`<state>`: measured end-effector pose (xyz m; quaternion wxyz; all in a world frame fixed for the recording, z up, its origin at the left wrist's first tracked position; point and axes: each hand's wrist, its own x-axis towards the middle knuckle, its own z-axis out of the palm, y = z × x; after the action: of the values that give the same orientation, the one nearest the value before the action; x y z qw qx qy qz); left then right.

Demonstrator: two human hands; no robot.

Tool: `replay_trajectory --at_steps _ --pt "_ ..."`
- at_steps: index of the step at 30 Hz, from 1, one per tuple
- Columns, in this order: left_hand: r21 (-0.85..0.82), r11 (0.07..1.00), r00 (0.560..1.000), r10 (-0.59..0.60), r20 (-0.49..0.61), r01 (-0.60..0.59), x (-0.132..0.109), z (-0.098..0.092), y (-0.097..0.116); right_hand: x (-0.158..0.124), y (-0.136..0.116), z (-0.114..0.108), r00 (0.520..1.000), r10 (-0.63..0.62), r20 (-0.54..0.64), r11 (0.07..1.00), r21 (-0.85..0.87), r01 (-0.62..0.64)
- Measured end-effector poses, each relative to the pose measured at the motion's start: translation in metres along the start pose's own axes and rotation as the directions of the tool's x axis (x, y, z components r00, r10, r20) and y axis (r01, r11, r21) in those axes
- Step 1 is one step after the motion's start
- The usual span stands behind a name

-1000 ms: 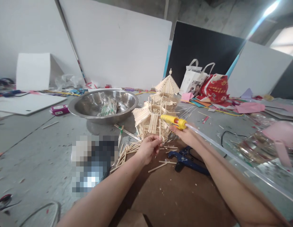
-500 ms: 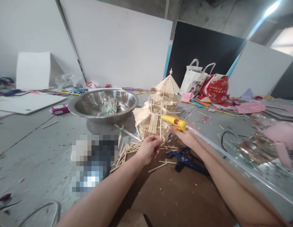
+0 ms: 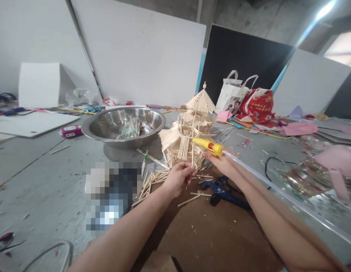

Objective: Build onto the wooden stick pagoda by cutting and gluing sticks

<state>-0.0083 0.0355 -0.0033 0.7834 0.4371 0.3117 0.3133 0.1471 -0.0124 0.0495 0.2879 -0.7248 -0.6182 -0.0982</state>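
Observation:
A tiered pagoda model (image 3: 184, 145) built of pale wooden sticks stands in front of me, its pointed roof at the top. My left hand (image 3: 179, 176) pinches the lower end of an upright wooden stick (image 3: 192, 153) at the model's near side. My right hand (image 3: 222, 160) is wrapped round a yellow hot glue gun (image 3: 207, 145), whose nozzle points left at the model near the stick's upper part. A long clear glue stick (image 3: 263, 177) runs out of the gun's back. Whether the nozzle touches the wood I cannot tell.
Loose wooden sticks (image 3: 152, 183) lie left of my left hand. A blue cutter-like tool (image 3: 228, 194) rests on the brown board (image 3: 209, 234). At the back left is a steel basin (image 3: 107, 140) with packed sticks (image 3: 130, 127); bags (image 3: 256, 107) stand back right.

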Motion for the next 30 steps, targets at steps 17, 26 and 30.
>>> replay_trajectory --at_steps 17,26,30 --pt "0.01 1.0 1.0 -0.002 0.0 0.002 -0.001 0.001 0.0 0.002 -0.004 -0.008 1.0 -0.026 0.004 1.0 0.005 0.026" --pt "0.002 1.0 1.0 0.001 0.008 -0.001 0.0 0.001 0.0 0.0 0.003 -0.008 0.998 0.0 0.066 1.0 0.015 -0.001" --pt "0.017 1.0 1.0 0.017 0.007 -0.017 0.001 0.0 -0.002 -0.003 0.004 -0.01 0.997 0.038 0.062 0.998 0.045 -0.041"
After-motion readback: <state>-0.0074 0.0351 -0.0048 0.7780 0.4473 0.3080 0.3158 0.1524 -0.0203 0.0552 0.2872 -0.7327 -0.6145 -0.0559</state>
